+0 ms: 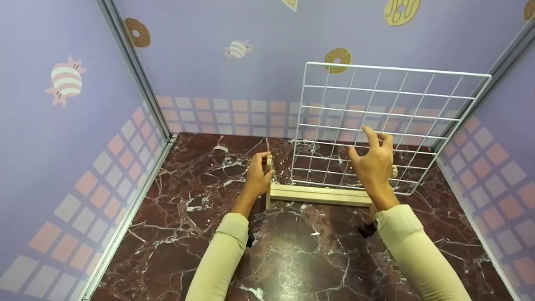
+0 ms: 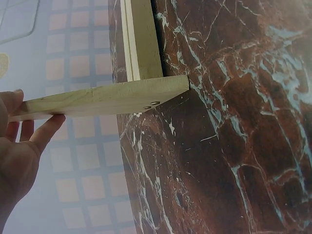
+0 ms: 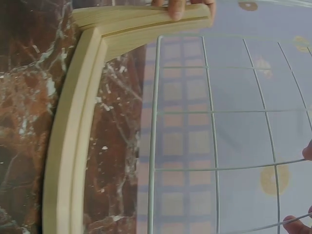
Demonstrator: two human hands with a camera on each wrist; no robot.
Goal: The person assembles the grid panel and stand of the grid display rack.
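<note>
My left hand [image 1: 257,177] pinches the upper end of an upright wooden side board [image 2: 107,100], thumb on one face and fingers on the other. A grooved wooden crossbar [image 1: 319,194] joins that board low down, close over the floor, and runs right to a second side piece [image 1: 394,171], mostly hidden by my right hand [image 1: 374,165]. Just behind the crossbar a white wire grid panel [image 1: 397,70] stands upright and slightly tilted. With bent, spread fingers my right hand grips its wires; in the right wrist view only fingertips [image 3: 297,225] show at them.
Dark red marbled floor [image 1: 179,234] spreads around the frame. Purple walls [image 1: 200,75] with sweet and doughnut prints enclose the left, back and right sides, with grey metal posts [image 1: 138,71] at the corners. A small black thing [image 1: 368,230] shows below the right cuff.
</note>
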